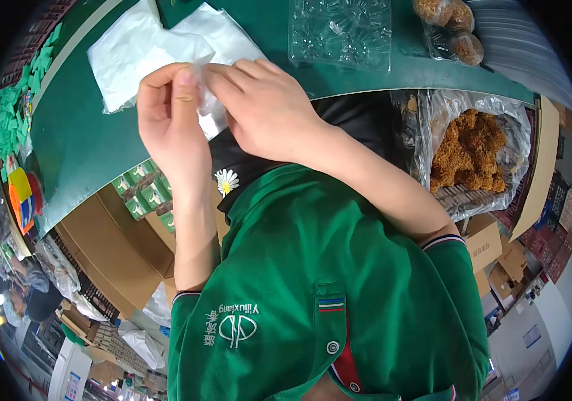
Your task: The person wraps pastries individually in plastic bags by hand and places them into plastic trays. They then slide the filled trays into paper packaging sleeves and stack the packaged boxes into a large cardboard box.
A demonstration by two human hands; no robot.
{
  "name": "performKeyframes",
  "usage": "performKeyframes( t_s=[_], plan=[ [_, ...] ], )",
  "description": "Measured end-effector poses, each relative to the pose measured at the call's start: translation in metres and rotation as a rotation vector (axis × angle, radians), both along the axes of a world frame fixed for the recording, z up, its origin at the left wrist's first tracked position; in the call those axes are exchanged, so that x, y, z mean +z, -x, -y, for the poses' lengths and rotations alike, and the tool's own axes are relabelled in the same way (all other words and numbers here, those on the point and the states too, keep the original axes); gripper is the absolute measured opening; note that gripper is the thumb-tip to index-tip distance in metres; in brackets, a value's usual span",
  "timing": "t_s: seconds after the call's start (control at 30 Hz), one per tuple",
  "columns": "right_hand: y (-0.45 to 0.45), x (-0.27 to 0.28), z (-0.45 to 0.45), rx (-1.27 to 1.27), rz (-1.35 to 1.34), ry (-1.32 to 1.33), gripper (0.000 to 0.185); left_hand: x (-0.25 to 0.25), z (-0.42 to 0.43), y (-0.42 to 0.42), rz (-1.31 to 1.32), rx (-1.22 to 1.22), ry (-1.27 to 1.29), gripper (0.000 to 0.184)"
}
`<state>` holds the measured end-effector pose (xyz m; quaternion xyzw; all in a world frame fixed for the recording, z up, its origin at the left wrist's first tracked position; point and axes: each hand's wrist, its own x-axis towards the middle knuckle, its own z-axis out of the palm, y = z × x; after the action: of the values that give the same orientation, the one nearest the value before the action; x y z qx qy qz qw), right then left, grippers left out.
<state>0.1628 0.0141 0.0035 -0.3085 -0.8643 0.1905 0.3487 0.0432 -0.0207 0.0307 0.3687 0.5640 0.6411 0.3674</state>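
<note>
My left hand (pixel 175 110) is closed, thumb and fingers pinching a thin, clear plastic bag (pixel 201 73). From the other side my right hand (pixel 266 107) grips the same film with its fingertips, its back turned up. Part of the bag is hidden by the fingers, so its full shape cannot be seen. Just beyond both hands, stacks of whitish plastic bags (pixel 135 50) lie on the green table (pixel 78 134).
A clear moulded tray (pixel 339 33) lies at the far side, with wrapped brown balls (pixel 456 17) right of it. Beside me, a plastic-lined box holds brown, crumbly clumps (pixel 470 150). Small green boxes (pixel 140 190) sit in a carton (pixel 115 247) at left. Coloured tape rolls (pixel 22 194) stand near the table's edge.
</note>
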Motion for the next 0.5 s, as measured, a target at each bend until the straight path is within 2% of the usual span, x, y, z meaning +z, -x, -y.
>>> performKeyframes(
  t_s=[0.1,0.13,0.17,0.23,0.27,0.37,0.4,0.43,0.5],
  plan=[
    [0.000,0.003,-0.016,0.010,0.177,0.128,0.043,0.014,0.002,-0.012,-0.149,-0.205,-0.032,0.009],
    [0.000,0.006,-0.026,0.044,0.205,0.182,0.043,0.016,0.001,-0.014,-0.206,-0.208,-0.084,0.009],
    [-0.003,0.011,-0.030,0.023,0.060,0.263,0.042,0.017,0.000,-0.015,-0.262,-0.209,-0.138,0.008],
    [-0.012,0.024,-0.035,-0.013,-0.236,0.420,0.042,0.017,0.000,-0.008,-0.214,-0.152,-0.040,0.011],
    [-0.020,0.037,-0.037,-0.007,-0.218,0.486,0.042,0.018,0.001,-0.001,-0.084,-0.194,-0.007,0.012],
    [-0.041,0.050,-0.033,-0.129,-0.415,0.478,0.046,0.018,-0.005,0.012,0.248,-0.173,-0.036,0.013],
    [-0.053,0.055,-0.030,-0.120,-0.406,0.348,0.045,0.019,-0.007,0.014,0.272,-0.216,-0.041,0.013],
    [-0.059,0.065,-0.028,-0.150,-0.415,0.080,0.040,0.021,-0.008,0.015,0.297,-0.261,-0.043,0.013],
    [-0.062,0.073,-0.016,0.037,-0.398,0.003,0.036,0.031,-0.011,0.008,0.309,-0.328,-0.032,0.013]
  ],
)
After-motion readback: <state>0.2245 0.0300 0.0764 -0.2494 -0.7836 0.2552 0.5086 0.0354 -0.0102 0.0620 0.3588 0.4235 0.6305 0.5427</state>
